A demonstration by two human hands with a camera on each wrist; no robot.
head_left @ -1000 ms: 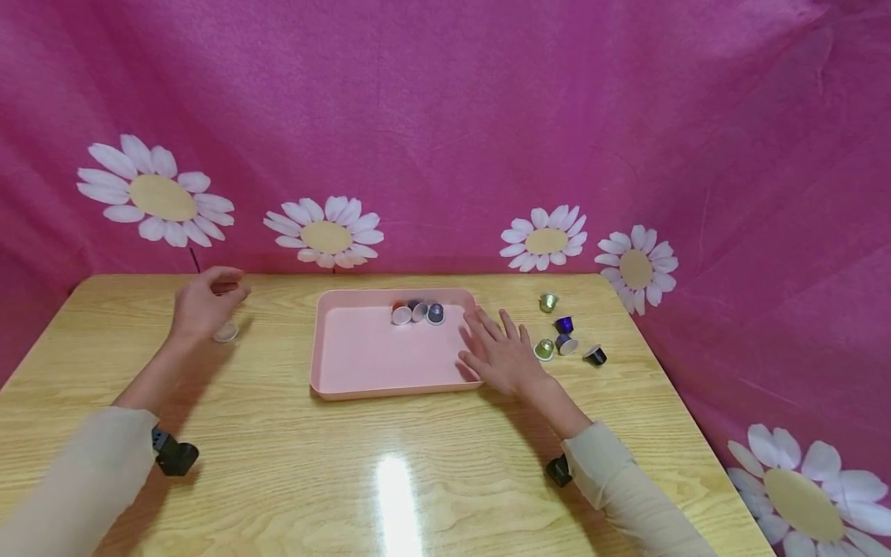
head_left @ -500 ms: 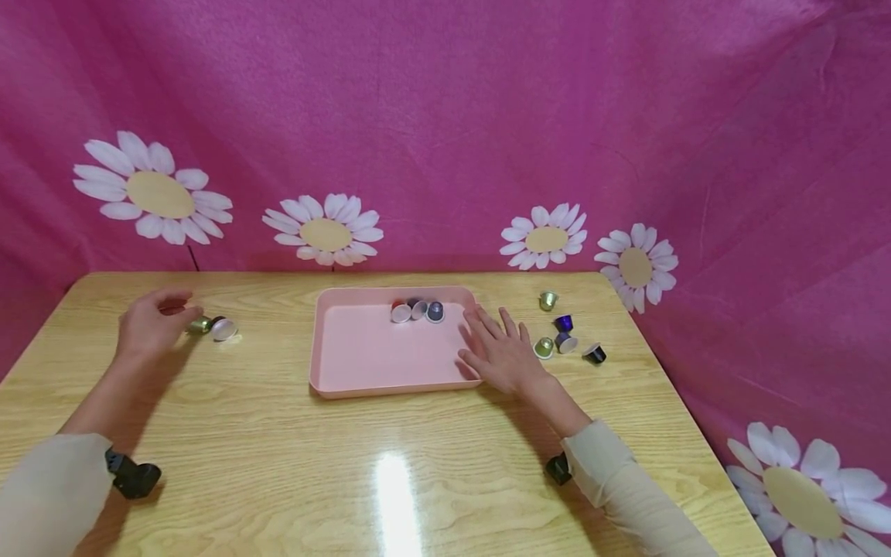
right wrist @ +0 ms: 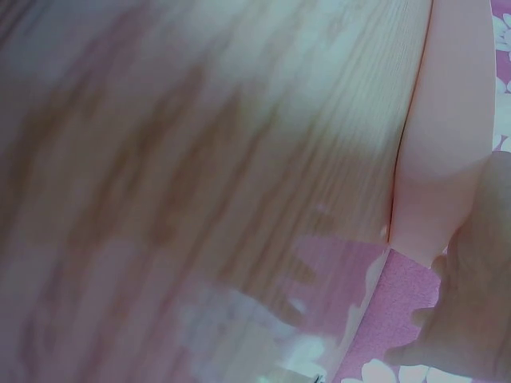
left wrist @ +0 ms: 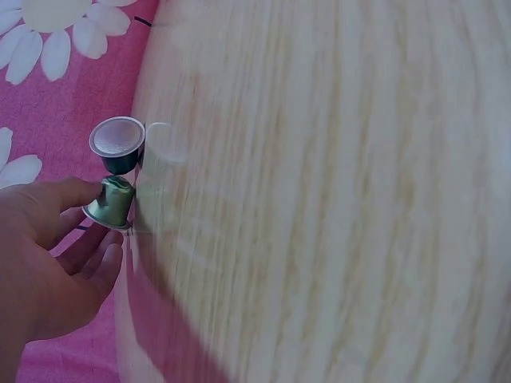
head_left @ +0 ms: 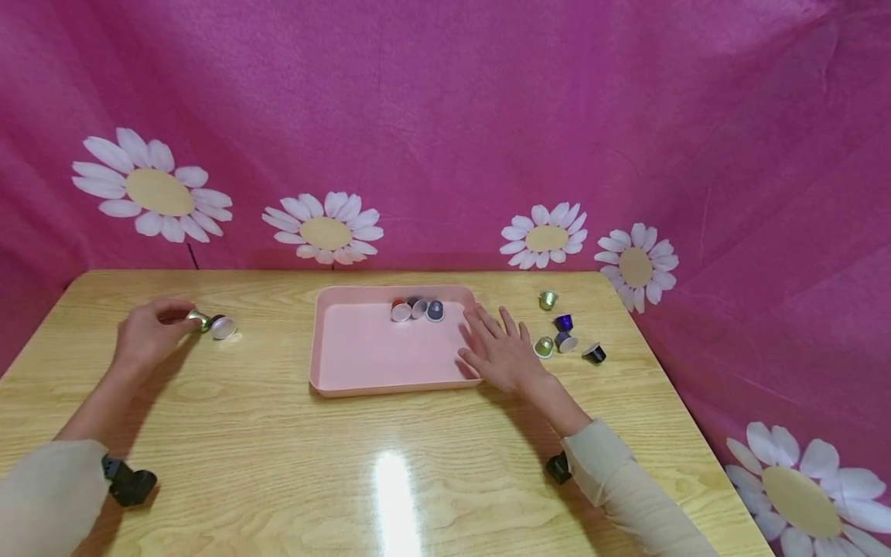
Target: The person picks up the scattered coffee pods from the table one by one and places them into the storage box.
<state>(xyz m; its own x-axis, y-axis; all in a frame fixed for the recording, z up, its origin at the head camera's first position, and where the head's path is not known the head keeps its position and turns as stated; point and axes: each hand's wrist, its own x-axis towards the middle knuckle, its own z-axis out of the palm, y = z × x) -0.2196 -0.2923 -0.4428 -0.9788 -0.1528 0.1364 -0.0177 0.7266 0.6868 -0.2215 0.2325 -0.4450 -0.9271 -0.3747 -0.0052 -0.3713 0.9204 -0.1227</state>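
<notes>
On the left of the table, my left hand (head_left: 146,334) pinches a green coffee capsule (head_left: 199,320) between thumb and index finger. In the left wrist view that green capsule stands between the fingertips, beside a dark capsule with a pale lid (left wrist: 118,142). My right hand (head_left: 508,357) lies with spread, straight fingers over the right rim of a pink tray (head_left: 376,379). Inside the tray, near its back wall, sit several capsules, among them a grey-blue one (head_left: 435,311). The right wrist view shows the hand (right wrist: 475,295) beside the tray's side wall.
Right of the tray lie several loose capsules: a gold one (head_left: 548,300), a blue one (head_left: 564,322), a purple one (head_left: 566,341), a light green one (head_left: 544,347) and a black one (head_left: 595,353). A pink flowered cloth (head_left: 431,139) hangs behind the wooden table (head_left: 278,464).
My left hand has moved left and down, uncovering the dark capsule, and its fingers have come together on the green capsule. The right hand has stayed on the tray rim.
</notes>
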